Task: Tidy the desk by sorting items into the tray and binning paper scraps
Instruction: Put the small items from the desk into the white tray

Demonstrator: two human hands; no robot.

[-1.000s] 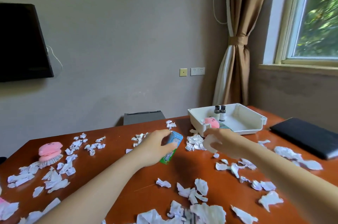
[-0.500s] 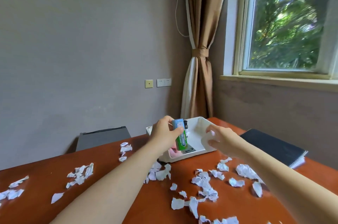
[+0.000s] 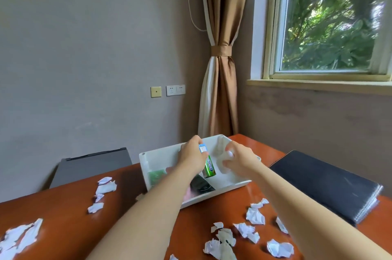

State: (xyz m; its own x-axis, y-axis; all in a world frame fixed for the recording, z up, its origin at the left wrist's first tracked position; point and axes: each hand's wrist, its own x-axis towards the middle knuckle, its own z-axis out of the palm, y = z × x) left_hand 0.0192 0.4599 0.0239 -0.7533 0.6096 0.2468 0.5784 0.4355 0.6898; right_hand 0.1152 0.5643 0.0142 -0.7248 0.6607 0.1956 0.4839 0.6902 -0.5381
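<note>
Green-and-blue gum pack [image 3: 210, 167] is pinched in the left hand [image 3: 191, 158], tilted over the white tray [image 3: 144, 164]. The right hand [image 3: 238, 160] curls round a white lump [image 3: 228, 154] (too blurred to name). Paper scraps [image 3: 255, 216] litter the desk [image 3: 63, 206].

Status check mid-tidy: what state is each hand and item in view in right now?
Left hand: grips the gum pack over the tray.
Gum pack: tilted, held, not yet released.
Right hand: curled round a blurred white item.
Tray: on the desk, several items inside.
Paper scraps: scattered on the desk, unbinned.
Notebook: closed, flat on the desk.
Curtain: tied back.
</note>
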